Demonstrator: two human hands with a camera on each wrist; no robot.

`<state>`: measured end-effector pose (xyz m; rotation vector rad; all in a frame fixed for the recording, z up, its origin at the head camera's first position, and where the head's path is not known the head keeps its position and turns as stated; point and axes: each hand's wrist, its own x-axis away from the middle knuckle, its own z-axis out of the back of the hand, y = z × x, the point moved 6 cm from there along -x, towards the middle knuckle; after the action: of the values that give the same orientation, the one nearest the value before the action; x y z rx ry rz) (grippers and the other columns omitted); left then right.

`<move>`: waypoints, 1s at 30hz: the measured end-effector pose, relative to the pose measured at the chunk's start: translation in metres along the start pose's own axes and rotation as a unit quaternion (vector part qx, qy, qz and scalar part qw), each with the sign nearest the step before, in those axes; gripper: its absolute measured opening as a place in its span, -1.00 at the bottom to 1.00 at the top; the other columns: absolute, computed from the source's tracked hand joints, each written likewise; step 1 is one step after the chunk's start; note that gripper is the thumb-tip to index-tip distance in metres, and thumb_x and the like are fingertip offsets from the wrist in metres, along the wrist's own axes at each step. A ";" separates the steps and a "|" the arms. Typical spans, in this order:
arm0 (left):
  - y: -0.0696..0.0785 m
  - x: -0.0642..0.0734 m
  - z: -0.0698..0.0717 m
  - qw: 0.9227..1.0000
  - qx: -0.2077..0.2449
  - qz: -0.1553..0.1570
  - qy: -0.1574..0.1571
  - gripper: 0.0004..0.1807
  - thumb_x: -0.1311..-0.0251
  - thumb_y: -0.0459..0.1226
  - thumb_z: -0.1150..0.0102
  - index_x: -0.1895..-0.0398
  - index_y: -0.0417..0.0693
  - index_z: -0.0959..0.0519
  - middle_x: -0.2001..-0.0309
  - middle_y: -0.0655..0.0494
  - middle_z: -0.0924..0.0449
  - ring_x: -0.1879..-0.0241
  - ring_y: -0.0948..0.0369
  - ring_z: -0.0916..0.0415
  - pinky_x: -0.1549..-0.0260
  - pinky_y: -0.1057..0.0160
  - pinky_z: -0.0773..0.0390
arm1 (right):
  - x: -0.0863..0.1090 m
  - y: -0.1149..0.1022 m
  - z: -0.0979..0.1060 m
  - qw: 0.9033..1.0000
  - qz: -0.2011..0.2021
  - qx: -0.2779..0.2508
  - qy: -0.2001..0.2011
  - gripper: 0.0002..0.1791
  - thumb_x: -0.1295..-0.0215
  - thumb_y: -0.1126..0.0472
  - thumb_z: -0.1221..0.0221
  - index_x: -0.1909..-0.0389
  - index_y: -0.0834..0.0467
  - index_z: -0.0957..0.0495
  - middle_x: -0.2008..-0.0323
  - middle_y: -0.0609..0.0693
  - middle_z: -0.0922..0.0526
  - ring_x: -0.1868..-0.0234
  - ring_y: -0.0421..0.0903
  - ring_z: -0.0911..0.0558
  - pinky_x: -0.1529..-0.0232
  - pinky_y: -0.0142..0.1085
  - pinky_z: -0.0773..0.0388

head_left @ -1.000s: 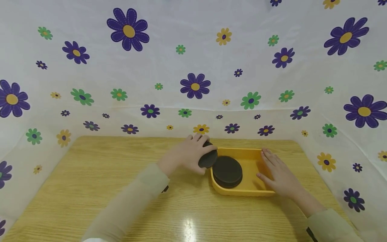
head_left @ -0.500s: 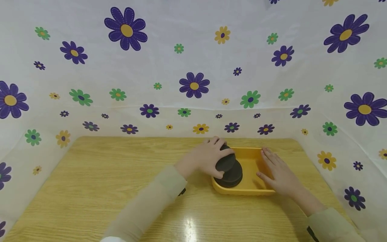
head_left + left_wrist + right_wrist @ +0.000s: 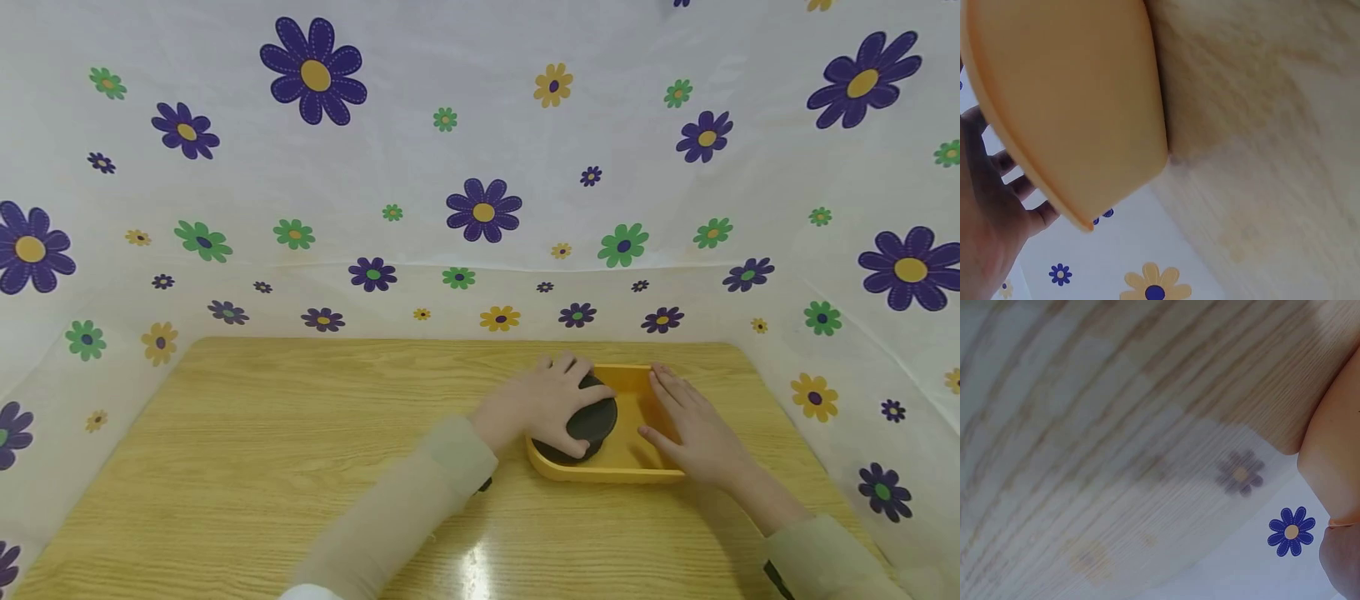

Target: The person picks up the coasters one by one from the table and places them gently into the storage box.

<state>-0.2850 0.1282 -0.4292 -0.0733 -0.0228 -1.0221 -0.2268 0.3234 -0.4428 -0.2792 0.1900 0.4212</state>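
Note:
A black round disc (image 3: 597, 423) is gripped by my left hand (image 3: 553, 407), fingers spread at its far side and thumb at its near side. It overlaps a second black disc (image 3: 561, 454) at the left end of the yellow tray (image 3: 622, 476). My right hand (image 3: 696, 433) lies along the tray's right rim, its fingers straight and its thumb reaching inward. In the left wrist view, the left hand (image 3: 988, 219) shows behind the tray's outer wall (image 3: 1079, 100). Only part of a finger (image 3: 1342, 559) and the tray's side (image 3: 1338, 447) appear in the right wrist view.
The tray stands on a wood-grain table (image 3: 300, 433), toward its right side. A white flower-printed cloth (image 3: 405, 158) rises behind the table and along both sides.
My left hand has carried the gripped disc rightward, from beside the tray's left edge to over the disc in it. My right hand has stayed at the right rim.

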 end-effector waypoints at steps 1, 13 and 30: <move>0.002 -0.001 -0.001 1.000 0.001 0.000 -0.002 -0.05 -0.19 0.36 -0.23 -0.65 0.46 -0.21 -0.56 0.03 -0.21 -0.49 0.04 -0.25 -0.41 -0.05 -0.42 | 0.000 0.000 0.000 1.000 0.001 -0.001 0.001 -0.11 -0.52 -0.06 -0.20 -0.59 0.45 -0.16 -0.62 0.40 -0.15 -0.61 0.40 -0.19 -0.66 -0.41 0.43; 0.010 -0.004 -0.016 1.000 -0.003 0.008 -0.024 -0.07 -0.24 0.36 -0.23 -0.66 0.50 -0.18 -0.58 0.07 -0.19 -0.51 0.07 -0.22 -0.45 -0.06 -0.39 | 0.000 0.002 -0.002 1.000 0.001 0.009 -0.004 -0.10 -0.51 -0.07 -0.20 -0.60 0.43 -0.15 -0.63 0.38 -0.16 -0.61 0.38 -0.20 -0.69 -0.34 0.36; 0.009 -0.003 -0.023 0.999 -0.015 0.012 -0.037 -0.14 -0.28 0.38 -0.19 -0.61 0.45 -0.28 -0.49 0.10 -0.32 -0.40 0.12 -0.31 -0.37 0.05 -0.42 | 0.001 0.004 -0.002 1.000 -0.003 0.005 -0.006 -0.09 -0.53 -0.09 -0.18 -0.62 0.42 -0.13 -0.65 0.36 -0.11 -0.65 0.34 -0.15 -0.68 -0.37 0.42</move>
<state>-0.2790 0.1341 -0.4530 -0.1387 -0.0739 -0.9955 -0.2282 0.3265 -0.4456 -0.2664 0.1793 0.4152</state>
